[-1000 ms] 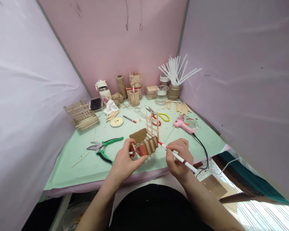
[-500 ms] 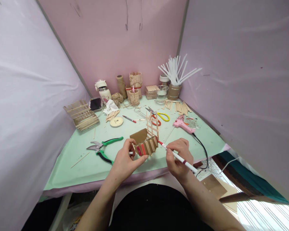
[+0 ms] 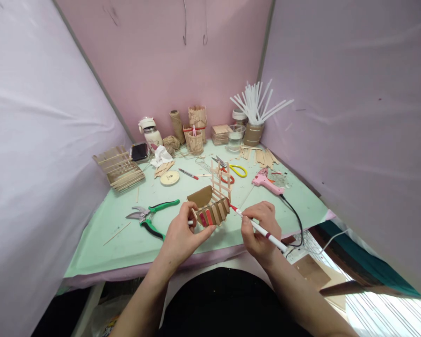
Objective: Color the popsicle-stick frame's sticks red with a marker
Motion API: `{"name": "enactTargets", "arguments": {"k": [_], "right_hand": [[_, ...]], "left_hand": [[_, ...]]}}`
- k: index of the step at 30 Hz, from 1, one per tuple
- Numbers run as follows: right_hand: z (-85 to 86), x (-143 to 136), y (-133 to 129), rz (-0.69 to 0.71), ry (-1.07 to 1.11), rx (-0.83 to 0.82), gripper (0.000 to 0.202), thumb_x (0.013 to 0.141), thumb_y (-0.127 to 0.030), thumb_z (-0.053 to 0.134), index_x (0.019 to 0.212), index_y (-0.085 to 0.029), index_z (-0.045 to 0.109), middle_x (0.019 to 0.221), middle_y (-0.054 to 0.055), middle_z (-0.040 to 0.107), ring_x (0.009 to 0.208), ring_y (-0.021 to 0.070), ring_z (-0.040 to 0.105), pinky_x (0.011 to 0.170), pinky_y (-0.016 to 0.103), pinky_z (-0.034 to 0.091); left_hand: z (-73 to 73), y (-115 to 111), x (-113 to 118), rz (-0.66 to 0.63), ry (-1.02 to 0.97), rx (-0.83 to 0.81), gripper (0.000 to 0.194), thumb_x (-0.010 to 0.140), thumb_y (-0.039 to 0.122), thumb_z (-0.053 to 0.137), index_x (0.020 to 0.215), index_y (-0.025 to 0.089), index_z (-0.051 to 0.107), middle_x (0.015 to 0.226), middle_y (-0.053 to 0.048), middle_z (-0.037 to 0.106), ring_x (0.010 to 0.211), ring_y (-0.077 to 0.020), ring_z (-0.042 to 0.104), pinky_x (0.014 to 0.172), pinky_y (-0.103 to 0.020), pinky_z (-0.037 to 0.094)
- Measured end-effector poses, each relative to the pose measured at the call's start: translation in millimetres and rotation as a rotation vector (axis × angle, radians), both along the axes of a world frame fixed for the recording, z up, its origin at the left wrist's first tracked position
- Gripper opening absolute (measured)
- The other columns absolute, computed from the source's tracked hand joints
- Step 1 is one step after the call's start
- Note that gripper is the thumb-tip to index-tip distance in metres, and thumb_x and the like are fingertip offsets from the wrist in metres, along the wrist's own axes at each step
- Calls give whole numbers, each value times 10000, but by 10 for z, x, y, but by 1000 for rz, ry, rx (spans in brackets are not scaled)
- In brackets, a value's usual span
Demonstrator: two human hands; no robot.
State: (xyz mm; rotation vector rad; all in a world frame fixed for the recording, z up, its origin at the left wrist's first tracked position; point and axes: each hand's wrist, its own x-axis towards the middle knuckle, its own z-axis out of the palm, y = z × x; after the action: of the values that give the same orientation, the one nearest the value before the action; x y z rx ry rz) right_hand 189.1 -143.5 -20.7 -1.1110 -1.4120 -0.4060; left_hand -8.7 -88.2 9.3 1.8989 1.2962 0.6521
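My left hand (image 3: 185, 231) grips a small craft-stick model (image 3: 215, 213) built on brown cardboard. Sticks run along its near side, two of them coloured dark red and red, the others bare wood. A lattice of thin sticks rises at its far end. Something short and white, its kind unclear, pokes out between my left fingers. In my right hand (image 3: 263, 229) is a white marker (image 3: 270, 238) with a red front end, held like a pen. Its tip is at the model's right edge; whether it touches I cannot tell.
Green-handled pruning shears (image 3: 147, 217) lie left of my hands. To the right rests a pink glue gun (image 3: 266, 183), its black cord running off the table edge. Scissors (image 3: 236, 169), a pen (image 3: 188, 173), a water cup (image 3: 235, 139) and a slatted stick piece (image 3: 121, 171) are farther back.
The model has shifted and tilted very slightly in my left hand, its back panel moving a little to the left. The marker stays by its right edge.
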Motion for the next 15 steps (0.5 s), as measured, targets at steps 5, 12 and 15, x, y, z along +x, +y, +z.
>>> {"name": "enactTargets", "arguments": {"k": [5, 12, 15], "right_hand": [[7, -5, 3, 0, -5, -6, 142, 852, -80, 563, 887, -218, 559, 725, -25, 635, 652, 143, 597, 758, 376, 421], [11, -11, 10, 4, -1, 1, 135, 855, -86, 550, 871, -221, 553, 696, -37, 616, 627, 136, 582, 750, 371, 415], [16, -13, 13, 1, -1, 4, 140, 851, -81, 556, 884, -218, 561, 713, -29, 631, 641, 140, 595, 753, 371, 418]], "left_hand": [[12, 3, 2, -1, -6, -8, 489, 755, 490, 736, 1050, 251, 427, 802, 70, 508, 584, -94, 469, 582, -243, 383], [22, 3, -6, 6, 7, 11, 487, 750, 488, 735, 1048, 247, 435, 775, 76, 493, 570, -93, 465, 577, -241, 379], [14, 6, -2, -4, -8, -4, 490, 752, 497, 735, 1047, 250, 433, 789, 71, 516, 583, -96, 486, 582, -241, 390]]}}
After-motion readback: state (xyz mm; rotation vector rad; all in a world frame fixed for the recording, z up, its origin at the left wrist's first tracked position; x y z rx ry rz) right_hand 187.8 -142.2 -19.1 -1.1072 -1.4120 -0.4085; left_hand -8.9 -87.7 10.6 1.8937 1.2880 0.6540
